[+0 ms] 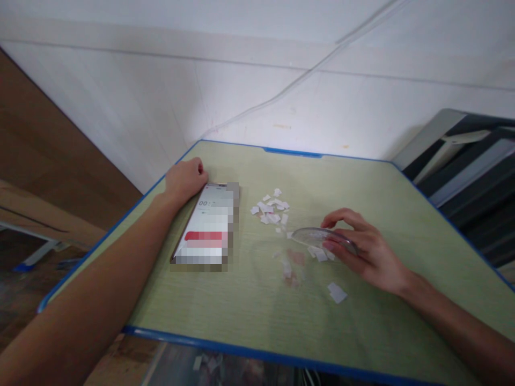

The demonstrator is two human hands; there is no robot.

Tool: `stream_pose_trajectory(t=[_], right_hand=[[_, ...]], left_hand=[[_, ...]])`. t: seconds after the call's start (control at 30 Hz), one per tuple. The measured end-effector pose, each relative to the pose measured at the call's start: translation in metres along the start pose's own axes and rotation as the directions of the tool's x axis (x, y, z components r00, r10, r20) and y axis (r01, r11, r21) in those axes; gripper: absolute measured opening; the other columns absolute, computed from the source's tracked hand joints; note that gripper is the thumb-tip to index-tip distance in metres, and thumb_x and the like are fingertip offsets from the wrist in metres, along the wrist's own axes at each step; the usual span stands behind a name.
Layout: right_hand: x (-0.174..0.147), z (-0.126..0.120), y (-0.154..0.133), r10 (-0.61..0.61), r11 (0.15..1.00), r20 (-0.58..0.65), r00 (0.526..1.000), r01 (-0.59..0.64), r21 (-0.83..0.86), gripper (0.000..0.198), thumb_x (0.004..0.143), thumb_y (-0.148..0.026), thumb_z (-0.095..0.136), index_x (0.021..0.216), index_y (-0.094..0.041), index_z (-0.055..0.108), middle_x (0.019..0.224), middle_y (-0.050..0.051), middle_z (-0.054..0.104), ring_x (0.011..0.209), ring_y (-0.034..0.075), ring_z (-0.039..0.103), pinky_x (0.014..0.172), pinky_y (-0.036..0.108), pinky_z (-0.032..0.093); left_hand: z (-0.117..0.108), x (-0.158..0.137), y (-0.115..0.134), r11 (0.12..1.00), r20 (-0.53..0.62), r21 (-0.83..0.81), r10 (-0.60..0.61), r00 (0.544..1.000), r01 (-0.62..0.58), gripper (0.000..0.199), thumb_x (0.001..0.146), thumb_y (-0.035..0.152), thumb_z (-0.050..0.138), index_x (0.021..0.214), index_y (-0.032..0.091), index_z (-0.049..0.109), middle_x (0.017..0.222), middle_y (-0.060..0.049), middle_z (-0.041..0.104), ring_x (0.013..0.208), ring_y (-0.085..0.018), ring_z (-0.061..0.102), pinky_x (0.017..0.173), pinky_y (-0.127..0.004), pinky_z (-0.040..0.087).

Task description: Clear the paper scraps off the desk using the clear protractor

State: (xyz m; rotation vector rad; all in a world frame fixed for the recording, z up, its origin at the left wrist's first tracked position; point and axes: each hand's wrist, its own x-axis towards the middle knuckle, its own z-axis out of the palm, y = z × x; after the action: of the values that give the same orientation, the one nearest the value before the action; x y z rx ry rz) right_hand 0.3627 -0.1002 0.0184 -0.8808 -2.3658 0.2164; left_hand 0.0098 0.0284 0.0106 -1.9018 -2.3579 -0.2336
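My right hand point(362, 252) grips a thin, clear round disc point(314, 236) by its edge, between thumb and fingers. The disc is tilted and held over the table, with small white paper scraps point(321, 255) just below it. A larger heap of torn paper scraps point(269, 209) lies farther back, left of the disc. Blurred scraps point(286, 267) show nearer to me, and one separate scrap point(337, 292) lies in front of my right hand. My left hand point(187, 178) rests closed on the table's left side, beside the top of a phone point(205, 225) showing a timer.
The pale green table point(249, 305) has a blue edge. A white wall point(257, 96) with a cable stands behind it. Brown cardboard point(60, 134) is on the left, and dark folded furniture point(475, 166) leans at the right. Below the front edge is a clear container point(177, 364).
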Motion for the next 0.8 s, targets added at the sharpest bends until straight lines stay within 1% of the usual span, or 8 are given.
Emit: stream_pose_trajectory(t=[0.17,0.3,0.43,0.6,0.73,0.8], right_hand=[[0.0,-0.011,0.002,0.07,0.997,0.014,0.997,-0.071,0.01,0.023,0.093,-0.025,0.054,0.074,-0.021,0.066,0.088,0.008,0.062,0.08,0.021,0.062,0.069,0.036,0.051],[-0.001,-0.015,0.004,0.056,0.998,0.049,0.997,-0.057,0.016,0.023,0.092,-0.024,0.054,0.073,-0.021,0.066,0.089,0.008,0.062,0.078,0.021,0.062,0.07,0.037,0.051],[-0.004,-0.016,0.008,0.062,0.996,-0.022,0.998,-0.063,-0.061,0.023,0.09,-0.02,0.055,0.069,-0.021,0.064,0.086,0.008,0.061,0.077,0.022,0.061,0.069,0.038,0.048],[-0.007,-0.014,0.012,0.085,0.996,-0.117,0.989,-0.089,-0.025,0.018,0.09,-0.018,0.056,0.073,-0.022,0.063,0.087,0.006,0.059,0.071,0.018,0.06,0.055,0.031,0.045],[-0.007,-0.011,0.013,0.078,0.992,-0.104,0.992,-0.087,-0.088,0.017,0.09,-0.019,0.057,0.074,-0.022,0.063,0.087,0.006,0.059,0.075,0.021,0.062,0.062,0.036,0.047],[-0.007,-0.01,0.013,0.068,0.988,-0.12,0.99,-0.083,-0.13,0.017,0.091,-0.02,0.056,0.076,-0.022,0.063,0.088,0.007,0.06,0.077,0.023,0.062,0.066,0.039,0.047]], left_hand=[[0.002,0.0,-0.001,1.0,-0.012,0.01,0.003,1.0,-0.003,0.036,0.081,0.032,0.041,0.105,0.021,0.065,0.101,-0.013,0.071,0.093,-0.029,0.063,0.072,-0.035,0.045],[0.003,0.001,-0.002,1.0,-0.021,-0.004,-0.003,1.0,0.002,0.037,0.08,0.033,0.042,0.106,0.021,0.066,0.101,-0.013,0.07,0.093,-0.03,0.063,0.073,-0.036,0.046],[0.001,0.0,0.0,1.0,-0.01,-0.006,-0.001,1.0,0.001,0.036,0.082,0.031,0.041,0.106,0.02,0.065,0.102,-0.014,0.07,0.095,-0.031,0.063,0.072,-0.037,0.045],[-0.001,-0.001,0.002,1.0,0.001,0.007,-0.003,1.0,0.003,0.035,0.083,0.03,0.041,0.106,0.019,0.064,0.104,-0.014,0.07,0.096,-0.031,0.063,0.072,-0.036,0.045],[-0.001,-0.002,0.001,1.0,-0.018,0.0,0.003,1.0,-0.003,0.036,0.082,0.031,0.041,0.105,0.02,0.066,0.102,-0.014,0.07,0.094,-0.03,0.063,0.073,-0.036,0.045],[-0.001,-0.002,0.001,1.0,-0.017,-0.001,-0.002,1.0,0.002,0.036,0.081,0.031,0.041,0.105,0.02,0.066,0.102,-0.013,0.07,0.094,-0.03,0.063,0.073,-0.036,0.045]])
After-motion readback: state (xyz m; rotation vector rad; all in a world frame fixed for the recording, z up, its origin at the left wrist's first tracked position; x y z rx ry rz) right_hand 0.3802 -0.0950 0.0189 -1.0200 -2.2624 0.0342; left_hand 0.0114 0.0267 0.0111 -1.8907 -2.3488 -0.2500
